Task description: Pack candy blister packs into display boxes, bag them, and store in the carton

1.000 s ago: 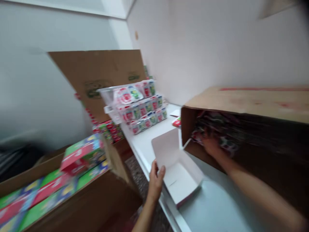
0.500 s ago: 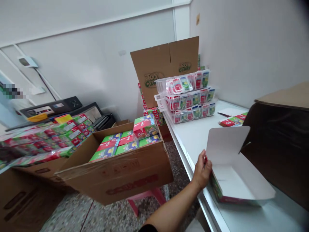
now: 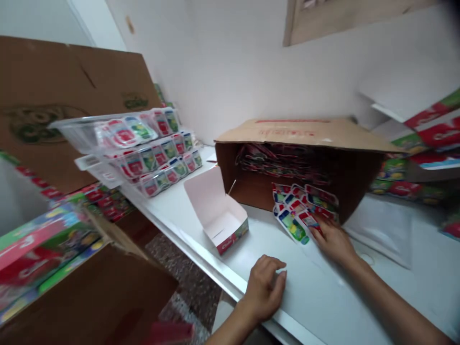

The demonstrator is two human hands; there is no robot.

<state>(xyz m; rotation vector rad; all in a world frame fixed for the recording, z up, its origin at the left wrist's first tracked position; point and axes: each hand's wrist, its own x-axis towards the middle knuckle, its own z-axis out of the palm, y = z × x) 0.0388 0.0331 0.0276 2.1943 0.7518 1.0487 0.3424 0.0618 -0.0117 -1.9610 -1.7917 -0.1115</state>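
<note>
My left hand (image 3: 264, 290) hovers by the table's front edge, its fingers loosely curled and the thumb apart, with nothing in it. To its upper left, a small open carton (image 3: 233, 235) with a white inside and a red and green printed side stands with its lid raised. My right hand (image 3: 332, 239) has its fingers closed on packets (image 3: 296, 223) at the mouth of a large cardboard box (image 3: 302, 132) lying on its side. These flat packets are red, green and blue; more lie stacked inside that box. My right fingertips are partly hidden among the packets.
Stacked clear plastic trays (image 3: 143, 148) of packets stand at the table's left. A brown box (image 3: 93, 287) with printed cartons (image 3: 43, 249) sits lower left. On the right are more printed cartons (image 3: 406, 187) and a clear plastic bag (image 3: 383, 230). A wall runs behind the table (image 3: 305, 306).
The view has swung right. My left hand has let go of the small open carton, which now stands farther back on the table. My right hand has come into view at the packets.
</note>
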